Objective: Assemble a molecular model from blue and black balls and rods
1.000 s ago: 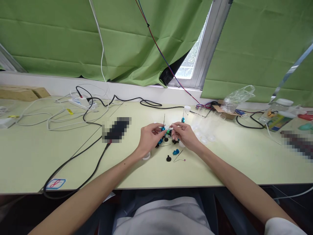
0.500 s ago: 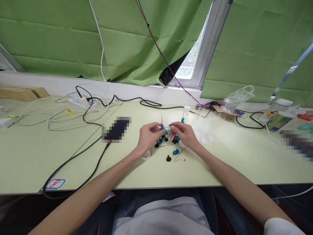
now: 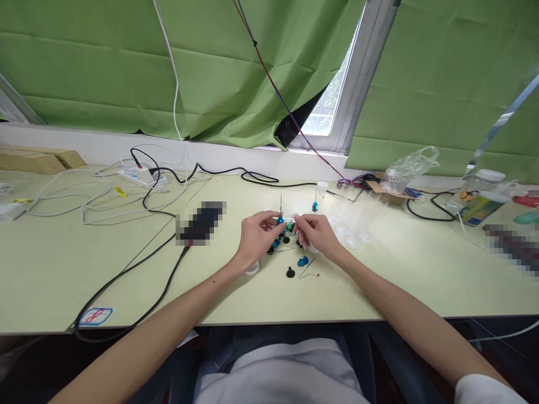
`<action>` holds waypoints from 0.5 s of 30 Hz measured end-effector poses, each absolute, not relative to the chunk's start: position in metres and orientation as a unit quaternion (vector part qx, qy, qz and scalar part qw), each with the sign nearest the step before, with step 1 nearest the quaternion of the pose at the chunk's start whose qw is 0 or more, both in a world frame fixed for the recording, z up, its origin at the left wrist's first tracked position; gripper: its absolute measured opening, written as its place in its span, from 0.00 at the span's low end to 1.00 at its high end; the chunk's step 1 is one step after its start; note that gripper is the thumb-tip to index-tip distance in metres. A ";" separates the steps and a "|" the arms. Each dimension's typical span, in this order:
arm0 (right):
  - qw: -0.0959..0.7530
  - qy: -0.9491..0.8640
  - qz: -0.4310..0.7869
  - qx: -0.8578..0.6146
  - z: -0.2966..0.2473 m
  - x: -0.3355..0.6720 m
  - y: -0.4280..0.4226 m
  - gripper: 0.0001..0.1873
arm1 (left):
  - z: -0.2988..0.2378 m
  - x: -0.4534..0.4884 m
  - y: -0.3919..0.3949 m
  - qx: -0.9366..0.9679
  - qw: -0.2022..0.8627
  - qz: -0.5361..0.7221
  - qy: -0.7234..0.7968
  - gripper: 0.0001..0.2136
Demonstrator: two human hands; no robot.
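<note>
My left hand and my right hand meet over the middle of the pale green table. Both pinch a small assembly of blue and green beads on thin wire, with a thin pin sticking up from it. Under the hands lie loose pieces: a blue bead, a black knob, a thin pin with a red head and a small white ring. Another blue-headed pin stands upright just behind my right hand.
A blurred black device with a black cable lies left of my hands. White cables and a power strip fill the back left. Clear cups, a plastic bag and bottles sit right. Green curtains hang behind.
The hands stay together on the bead assembly with small finger shifts; the upright pin between them has tilted slightly. My right hand has drawn a little closer to the left.
</note>
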State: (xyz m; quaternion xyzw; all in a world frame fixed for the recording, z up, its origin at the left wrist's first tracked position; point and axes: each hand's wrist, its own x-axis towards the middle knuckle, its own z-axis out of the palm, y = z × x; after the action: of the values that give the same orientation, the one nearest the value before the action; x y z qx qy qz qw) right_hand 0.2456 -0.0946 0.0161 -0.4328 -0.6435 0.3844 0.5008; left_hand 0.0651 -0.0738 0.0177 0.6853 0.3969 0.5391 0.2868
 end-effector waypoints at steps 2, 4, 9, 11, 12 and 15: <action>0.490 -0.626 0.427 -0.432 0.016 0.245 -0.094 0.25 | 0.017 0.065 -0.073 0.693 0.273 0.541 0.391 0.12; 0.479 -0.608 0.467 -0.428 0.016 0.244 -0.094 0.26 | 0.016 0.065 -0.073 0.699 0.261 0.542 0.388 0.12; 0.492 -0.611 0.455 -0.421 0.017 0.243 -0.095 0.24 | 0.017 0.064 -0.073 0.700 0.252 0.540 0.394 0.11; 0.508 -0.623 0.420 -0.422 0.018 0.243 -0.095 0.23 | 0.018 0.064 -0.073 0.696 0.260 0.537 0.400 0.12; 0.516 -0.627 0.404 -0.422 0.018 0.243 -0.095 0.22 | 0.018 0.064 -0.074 0.693 0.264 0.536 0.403 0.12; 0.533 -0.636 0.368 -0.419 0.017 0.244 -0.095 0.21 | 0.020 0.065 -0.075 0.690 0.270 0.533 0.408 0.13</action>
State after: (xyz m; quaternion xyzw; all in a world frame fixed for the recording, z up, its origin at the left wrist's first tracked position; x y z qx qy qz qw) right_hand 0.2439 -0.0950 0.0175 -0.4189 -0.6363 0.3675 0.5335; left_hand 0.0652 -0.0745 0.0197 0.6899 0.4083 0.5334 0.2697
